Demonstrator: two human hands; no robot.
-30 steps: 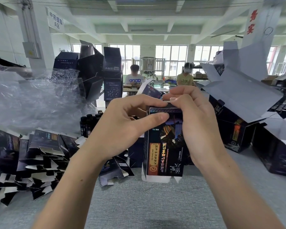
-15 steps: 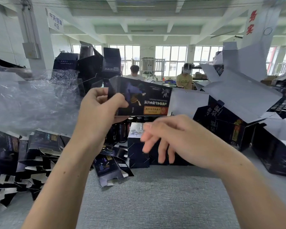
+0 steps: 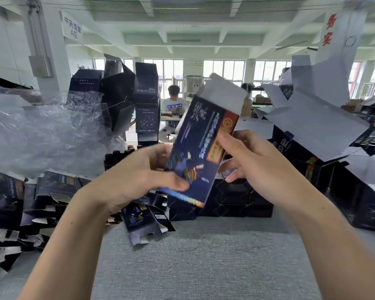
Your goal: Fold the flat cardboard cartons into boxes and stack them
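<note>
A dark blue printed carton point(image 3: 200, 152) is held tilted in mid-air above the grey table point(image 3: 204, 263), its white open flap pointing up and right. My left hand point(image 3: 139, 176) grips its lower end, thumb across the front face. My right hand point(image 3: 253, 161) holds its right edge, thumb on the front and the other fingers spread behind. A heap of flat cartons point(image 3: 20, 211) lies at the left. A row of folded dark boxes point(image 3: 230, 200) stands just behind the held carton.
Crumpled clear plastic wrap point(image 3: 41, 135) piles up at the left. Large open dark cartons point(image 3: 333, 135) crowd the right side. One loose flat carton point(image 3: 143, 221) lies near the table's middle. Dark bottles point(image 3: 117, 156) stand behind. A seated person point(image 3: 173, 105) works at a far table.
The carton swung from lying sideways in my left hand to tilted upright, flap up. My right hand rose from below and took hold of its right edge.
</note>
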